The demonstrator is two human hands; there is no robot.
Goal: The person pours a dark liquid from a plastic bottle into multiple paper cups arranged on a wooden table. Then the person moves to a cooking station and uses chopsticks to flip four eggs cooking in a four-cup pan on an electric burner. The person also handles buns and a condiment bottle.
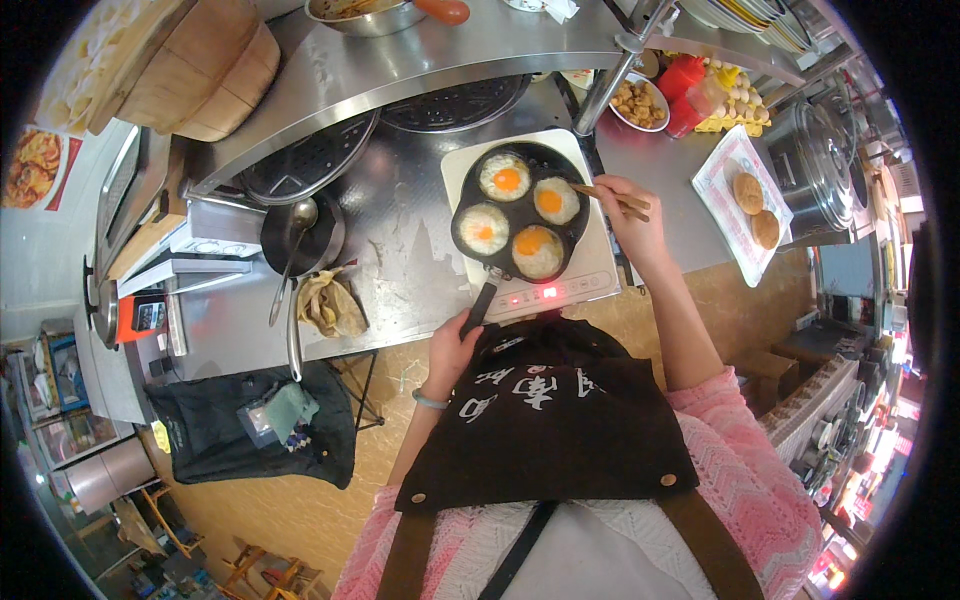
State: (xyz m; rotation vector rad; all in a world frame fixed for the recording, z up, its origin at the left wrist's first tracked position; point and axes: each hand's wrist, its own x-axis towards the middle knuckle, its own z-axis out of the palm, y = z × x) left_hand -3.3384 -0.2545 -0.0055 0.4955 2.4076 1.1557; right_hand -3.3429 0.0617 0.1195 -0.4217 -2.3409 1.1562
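My left hand point(453, 341) grips the black handle point(480, 306) of a four-hole egg pan point(520, 208). The pan rests on a white induction cooker point(581, 298) with lit red indicators. Each hollow holds one frying egg; the whites look mostly set around orange yolks. Between the fingers of my right hand point(634, 217) is a pair of wooden chopsticks point(626, 201). Their tips touch the edge of the upper right egg point(556, 200).
To the left stand a small saucepan point(304, 259) with a ladle and a crumpled cloth point(330, 304). On the right are two round browned patties point(756, 210) on a patterned tray point(739, 255), a bowl of fried pieces point(640, 103), red squeeze bottles point(686, 94), eggs point(742, 97) and a steel pot point(814, 169). A steel shelf point(420, 67) overhangs the back.
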